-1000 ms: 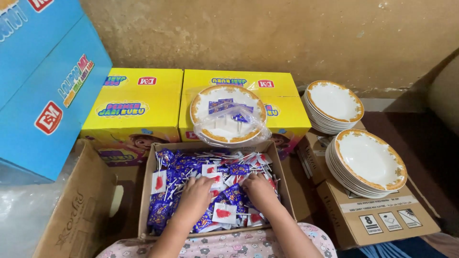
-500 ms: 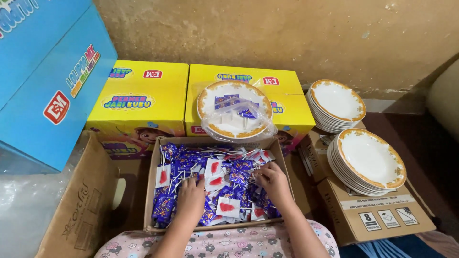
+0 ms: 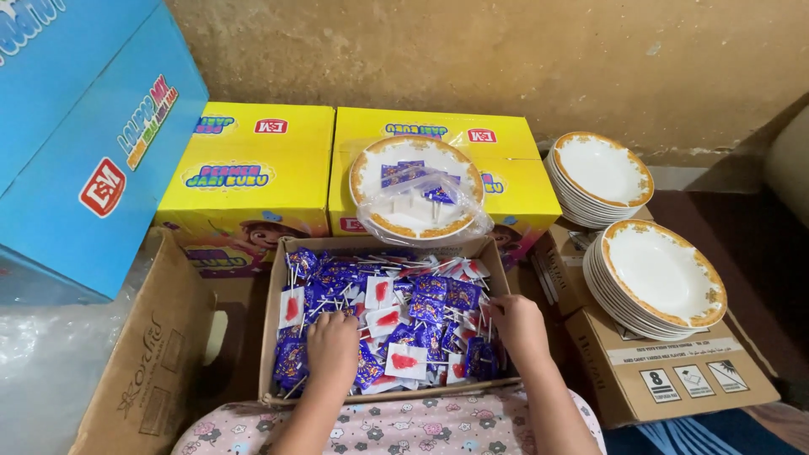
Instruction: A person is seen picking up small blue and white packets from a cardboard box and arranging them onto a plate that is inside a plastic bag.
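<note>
1. Since the earlier frames both hands have drawn back toward the near edge of the cardboard box (image 3: 271,337); the left hand (image 3: 331,344) now lies at the near-left part of the pile, and the right hand (image 3: 516,327) has slid to the box's right wall.
2. Both hands rest palm-down among the wrapped lollipops (image 3: 421,307), purple and white packets with thin sticks. The fingers are curled into the heap; whether either grip has closed on a packet I cannot tell.
3. The wrapped plate (image 3: 419,190), standing on the right-hand yellow carton (image 3: 522,181) just beyond the box's far edge, already holds a few purple packets under clear plastic.
4. As a judgement, the sorting looks early: the box is full, and the two stacks of gold-rimmed plates (image 3: 657,274) on the brown carton (image 3: 674,379) at the right show no sweets.
5. Fingertips are buried in the packets, and the forearms are cut off at the bottom.
</note>
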